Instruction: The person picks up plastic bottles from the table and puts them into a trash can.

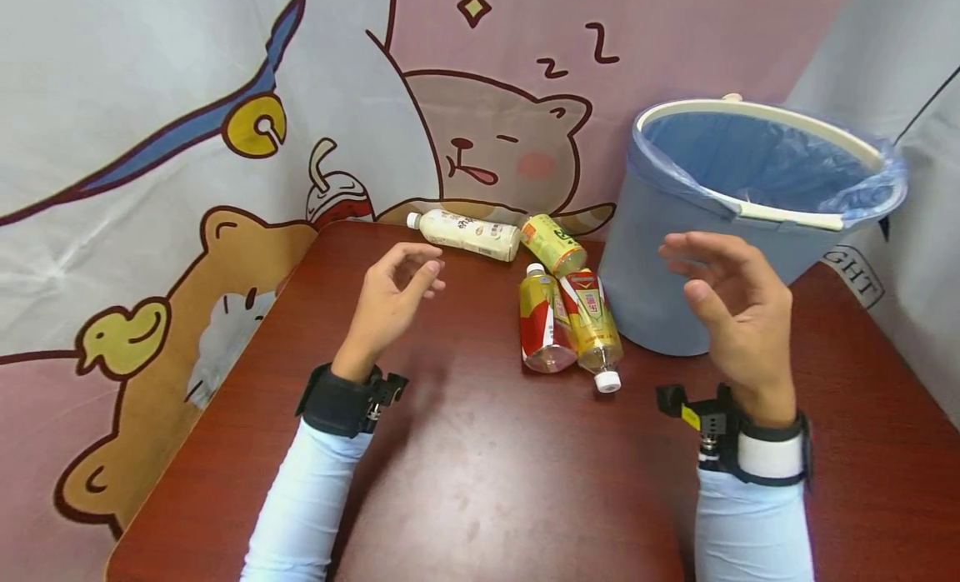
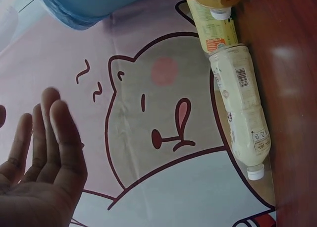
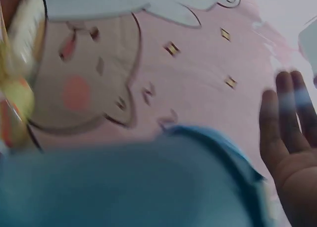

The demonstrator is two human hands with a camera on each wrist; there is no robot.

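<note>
My left hand hovers over the left part of the table, fingers loosely bent, holding nothing. In front of my right hand, also holding nothing, stands a blue-grey trash bin. Several plastic bottles lie on their sides at the back of the table. A cream-white bottle is closest to my left hand, its white cap pointing left. Beside its base is a yellow bottle. Two red-and-yellow bottles lie side by side near the bin: one with its cap away from me, the other with its cap toward me.
A clear bluish bag lines the bin, folded over its cream rim ring. The brown table meets a cartoon-printed cloth at its back and left edges. Each wrist wears a strapped camera.
</note>
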